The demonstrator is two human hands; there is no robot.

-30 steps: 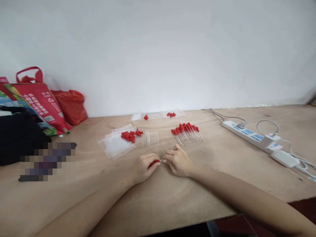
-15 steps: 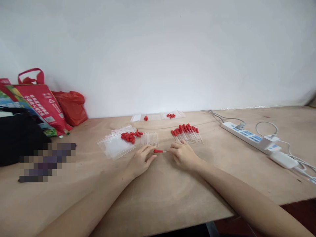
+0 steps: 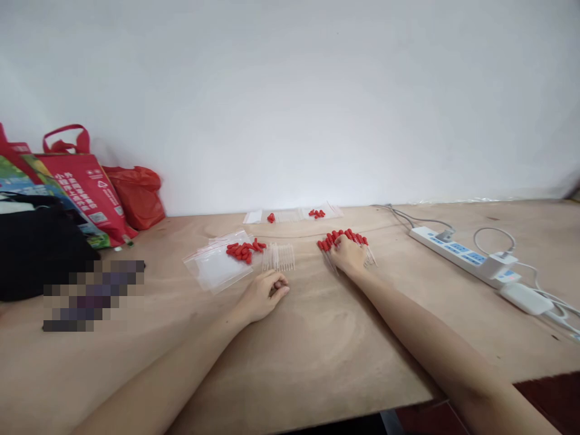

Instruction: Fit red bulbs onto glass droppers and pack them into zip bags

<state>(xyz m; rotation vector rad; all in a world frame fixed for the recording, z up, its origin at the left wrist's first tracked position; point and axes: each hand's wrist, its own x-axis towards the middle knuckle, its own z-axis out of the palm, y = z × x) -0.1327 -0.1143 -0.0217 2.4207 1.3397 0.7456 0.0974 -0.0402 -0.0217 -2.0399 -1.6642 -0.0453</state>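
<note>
My left hand (image 3: 263,296) rests on the table with loosely curled fingers, the thumb apart from them and nothing visible between. Just beyond it lie a row of clear dropper tubes (image 3: 278,257) and a heap of loose red rubber bulbs (image 3: 245,250). To the right, my right hand (image 3: 348,255) bends over a row of droppers (image 3: 370,254) with red bulbs and clear stems, its fingers closed on a dropper among them. The hand covers the middle of that row, and its fingertips are partly hidden.
Flat clear zip bags (image 3: 220,269) lie left of the bulbs. More bagged bulbs (image 3: 316,214) sit near the wall. A white power strip (image 3: 462,254) with cables lies at right. Red bags (image 3: 136,196) and a black bag (image 3: 43,254) stand at left.
My right hand has carried the red-bulbed dropper away from my left hand, rightward and forward onto the row of droppers. My left hand stays near its place, its fingers more curled.
</note>
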